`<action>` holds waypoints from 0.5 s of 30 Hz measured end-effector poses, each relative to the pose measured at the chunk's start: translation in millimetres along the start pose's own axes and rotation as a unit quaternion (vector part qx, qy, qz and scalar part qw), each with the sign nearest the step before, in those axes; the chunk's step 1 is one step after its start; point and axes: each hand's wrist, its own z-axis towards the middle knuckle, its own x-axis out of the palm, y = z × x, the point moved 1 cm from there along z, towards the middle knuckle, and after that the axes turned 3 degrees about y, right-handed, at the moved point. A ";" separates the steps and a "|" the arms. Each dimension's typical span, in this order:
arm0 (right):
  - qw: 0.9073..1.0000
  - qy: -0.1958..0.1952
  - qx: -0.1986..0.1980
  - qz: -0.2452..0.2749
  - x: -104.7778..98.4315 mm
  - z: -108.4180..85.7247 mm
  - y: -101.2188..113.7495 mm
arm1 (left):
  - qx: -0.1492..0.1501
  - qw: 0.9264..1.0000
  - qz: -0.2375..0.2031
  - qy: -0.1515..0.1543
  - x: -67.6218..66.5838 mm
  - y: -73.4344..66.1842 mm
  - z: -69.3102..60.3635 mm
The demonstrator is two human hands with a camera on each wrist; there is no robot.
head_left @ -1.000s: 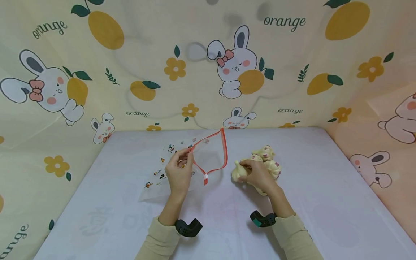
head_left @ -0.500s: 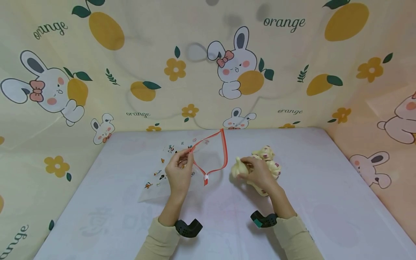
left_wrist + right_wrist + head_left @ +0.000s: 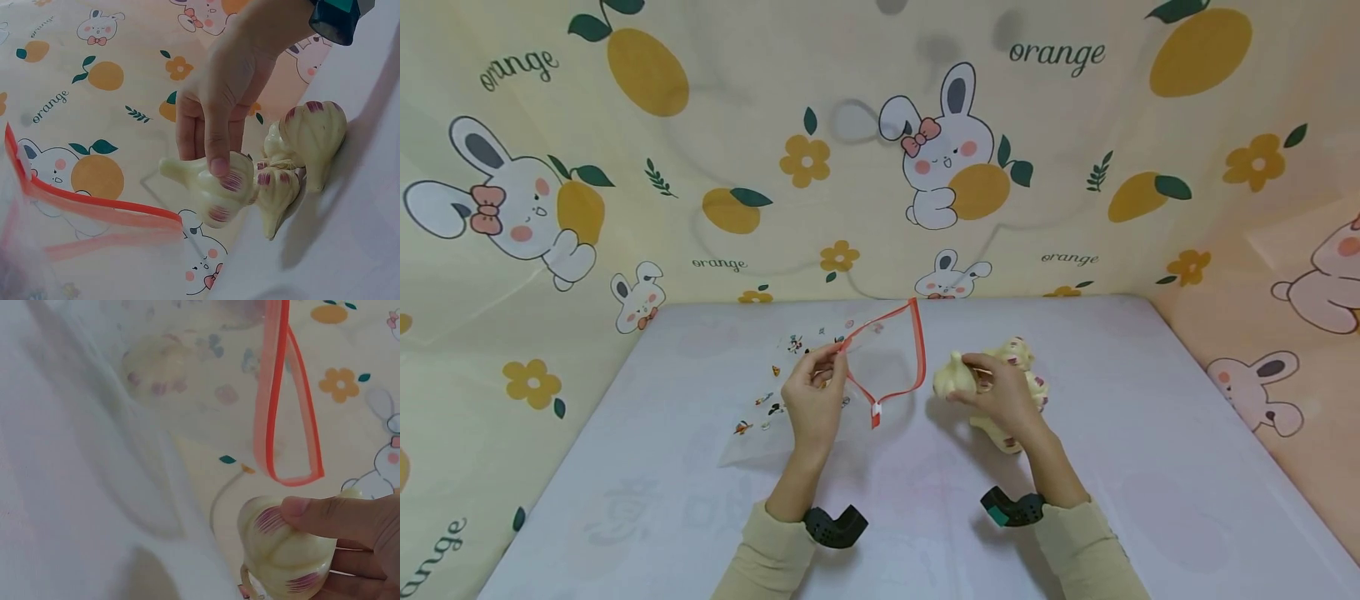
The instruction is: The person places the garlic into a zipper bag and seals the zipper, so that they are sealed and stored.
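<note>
My left hand pinches the red-edged mouth of a clear zip bag printed with small cartoon figures, and the mouth gapes to the right. In my right hand is a garlic bulb, gripped between thumb and fingers and raised just off the table. Purple streaks mark this garlic bulb in the left wrist view, its stem pointing toward the bag. Under and behind the right hand lie several more garlic bulbs. The right wrist view shows a blurred garlic bulb through the bag's wall.
A white-covered table spreads beneath both hands. Behind it hangs a cream cloth with rabbits and oranges. Black wrist cameras are strapped to both wrists, the right one close over the table.
My right hand has lifted the garlic bulb from the pile and tipped its stem upright. The left hand and the bag have stayed in place.
</note>
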 end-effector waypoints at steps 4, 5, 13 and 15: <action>1.000 -0.010 0.002 0.008 -2.0 -2.1 2.8 | -0.002 1.000 -0.002 0.001 -0.3 -0.5 0.0; 1.000 -0.011 0.001 0.012 -2.6 -2.7 3.7 | -0.002 1.000 -0.003 0.001 -0.3 -0.5 0.1; 0.999 -0.029 -0.003 0.042 -6.2 -4.8 11.5 | -0.003 1.000 -0.006 0.002 -0.8 -0.8 0.1; 0.998 -0.033 -0.003 0.050 -7.2 -5.8 13.8 | -0.003 1.000 -0.006 0.002 -0.9 -0.8 0.0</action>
